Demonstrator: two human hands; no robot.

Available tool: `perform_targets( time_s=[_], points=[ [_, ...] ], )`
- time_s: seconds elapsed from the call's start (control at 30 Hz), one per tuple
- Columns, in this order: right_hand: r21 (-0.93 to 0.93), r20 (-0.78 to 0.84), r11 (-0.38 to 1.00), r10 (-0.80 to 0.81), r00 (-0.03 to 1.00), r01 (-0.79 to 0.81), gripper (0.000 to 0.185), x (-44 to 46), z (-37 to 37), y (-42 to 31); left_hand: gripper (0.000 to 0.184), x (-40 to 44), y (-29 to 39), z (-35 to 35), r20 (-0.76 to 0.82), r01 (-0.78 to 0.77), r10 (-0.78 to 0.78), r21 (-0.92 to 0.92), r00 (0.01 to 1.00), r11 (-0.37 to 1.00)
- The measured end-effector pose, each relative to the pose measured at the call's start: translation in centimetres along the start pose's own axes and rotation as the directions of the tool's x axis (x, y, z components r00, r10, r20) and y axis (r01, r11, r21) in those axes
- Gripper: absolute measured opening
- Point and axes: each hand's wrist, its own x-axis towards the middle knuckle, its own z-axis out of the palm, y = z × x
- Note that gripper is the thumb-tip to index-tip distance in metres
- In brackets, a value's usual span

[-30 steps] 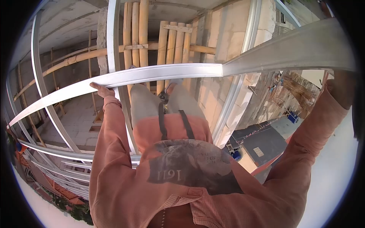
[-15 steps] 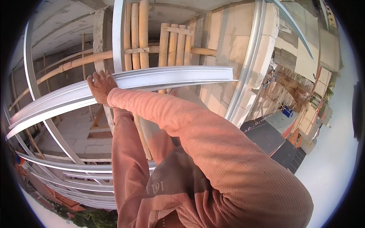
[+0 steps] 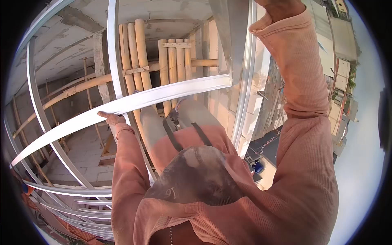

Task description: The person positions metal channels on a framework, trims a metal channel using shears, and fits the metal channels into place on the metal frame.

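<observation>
Where the left hand [image 3: 113, 119] grips: I see it from afar at the near edge of the long metal channel [image 3: 163, 93], fingers bent and closed on that edge; the side behind the metal is hidden. With the arm nearly straight, it looks meant to bear and steady the span.

Long metal channel: slanting across the view, from far lower left to the pale block wall [image 3: 220, 102] on the right. It crosses in front of two frame members [image 3: 113, 49], which may share its weight; I cannot tell whether they touch.

Right hand [image 3: 286, 9]: raised at the top edge, fingers cut off, so I cannot tell how open it is or what it has hold of. Nearest to it is the grey metal length [image 3: 228, 28].

Grey metal length: coming down from the top, its lower end at the channel's right end. That corner looks like a meeting of two pieces, though I cannot make out a fastening.

Bamboo poles [image 3: 141, 45]: side by side, a short wooden strip [image 3: 136, 70] across them, probably to hold them together as footing.

Metal rail [image 3: 242, 90]: running along the wall, just beyond the channel's right end.
</observation>
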Motion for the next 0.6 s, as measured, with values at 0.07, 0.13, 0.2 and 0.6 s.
perform_targets(
  time_s=[0.07, 0.13, 0.2, 0.6],
  points=[
    [0.203, -0.224, 0.979, 0.056, 0.973, -0.01, 0.065, -5.4, -12.8, 3.0, 0.115, 0.1, 0.0, 0.3, -0.108, 0.036, -0.035, 0.009, 0.993, 0.999],
    [0.366, -0.418, 0.929, 0.115, 0.901, 0.051, 0.066, -12.0, -24.8, 7.1, 0.113, 1.7, -0.7, -0.1, -0.024, -0.036, 0.036, -0.014, 0.999, 0.999],
    [0.461, -0.581, 0.88, 0.201, 0.789, 0.115, 0.066, -19.0, -34.3, 12.1, 0.112, 1.8, -1.4, -0.2, 0.015, -0.073, 0.074, -0.076, 0.997, 0.994],
    [0.413, -0.878, 0.89, 0.333, 0.342, 0.194, 0.064, -39.7, -43.4, 24.2, 0.109, 5.0, -2.6, -0.5, -0.008, -0.081, 0.081, -0.114, 0.997, 0.99]
  ],
)
